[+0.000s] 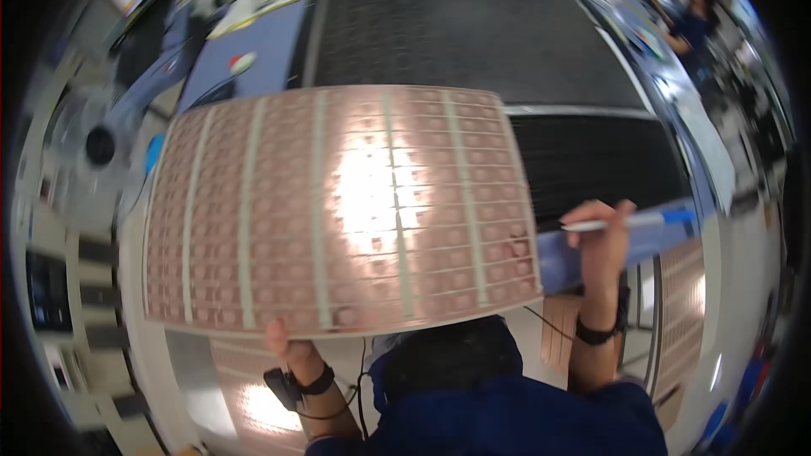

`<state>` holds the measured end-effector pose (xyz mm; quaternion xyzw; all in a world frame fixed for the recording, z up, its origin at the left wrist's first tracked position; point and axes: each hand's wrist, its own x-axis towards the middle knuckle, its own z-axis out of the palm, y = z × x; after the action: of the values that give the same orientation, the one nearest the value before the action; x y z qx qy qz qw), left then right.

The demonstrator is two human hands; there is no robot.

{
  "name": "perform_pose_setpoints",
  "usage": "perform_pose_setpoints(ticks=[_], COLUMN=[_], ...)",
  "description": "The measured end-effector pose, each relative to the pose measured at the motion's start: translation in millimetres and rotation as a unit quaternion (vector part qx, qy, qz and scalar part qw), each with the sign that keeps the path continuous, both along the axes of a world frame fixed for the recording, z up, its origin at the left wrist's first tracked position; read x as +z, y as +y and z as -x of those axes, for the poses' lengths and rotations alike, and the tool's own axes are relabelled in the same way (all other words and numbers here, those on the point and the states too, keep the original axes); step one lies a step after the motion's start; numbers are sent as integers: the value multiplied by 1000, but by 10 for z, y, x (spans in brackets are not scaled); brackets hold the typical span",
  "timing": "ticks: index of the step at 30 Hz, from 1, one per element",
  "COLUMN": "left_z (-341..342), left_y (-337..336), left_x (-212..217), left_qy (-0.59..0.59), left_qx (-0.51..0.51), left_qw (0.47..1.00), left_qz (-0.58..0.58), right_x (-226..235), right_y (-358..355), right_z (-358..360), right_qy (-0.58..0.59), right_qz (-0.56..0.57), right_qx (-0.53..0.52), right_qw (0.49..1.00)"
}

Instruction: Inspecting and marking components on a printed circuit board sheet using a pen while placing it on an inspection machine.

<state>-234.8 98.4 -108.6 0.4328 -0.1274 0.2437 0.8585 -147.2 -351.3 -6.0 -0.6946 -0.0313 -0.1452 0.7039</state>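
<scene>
Copper-coloured and gleaming, the big flexible sheet (pixel 338 207) is up in front of us, gridded with small repeated units. Our left hand (pixel 287 350) pinches its lower edge, grip closed on it. Right of the sheet, our right hand (pixel 601 241) is wrapped around a white-and-blue pen (pixel 629 221). Behind the sheet lies a dark mat (pixel 473 25).

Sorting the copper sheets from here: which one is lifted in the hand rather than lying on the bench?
The big patterned copper sheet filling mid-view, pinched at its lower edge by the left hand. The others lie flat below and right.
</scene>
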Motion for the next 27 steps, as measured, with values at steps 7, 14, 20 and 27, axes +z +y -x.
perform_pose_setpoints(ticks=[7, 14, 20, 27], left_z=[-245, -268, -255, -159], left_y=[-194, -258, -139, 188], left_x=[394, 577, 548, 417], left_qy=[149, 181, 160, 125], left_qx=[229, 322, 299, 208], left_qw=[960, 926, 936, 958], left_qz=[-67, -82, -96, -150], right_x=[197, 134, 122, 145], right_y=[97, 98, 106, 158], right_z=[-81, -60, -66, -70], right_qy=[88, 101, 54, 13], right_qz=[107, 84, 143, 171], right_qx=[-7, 29, -5, -15], right_qw=[990, 991, 988, 985])
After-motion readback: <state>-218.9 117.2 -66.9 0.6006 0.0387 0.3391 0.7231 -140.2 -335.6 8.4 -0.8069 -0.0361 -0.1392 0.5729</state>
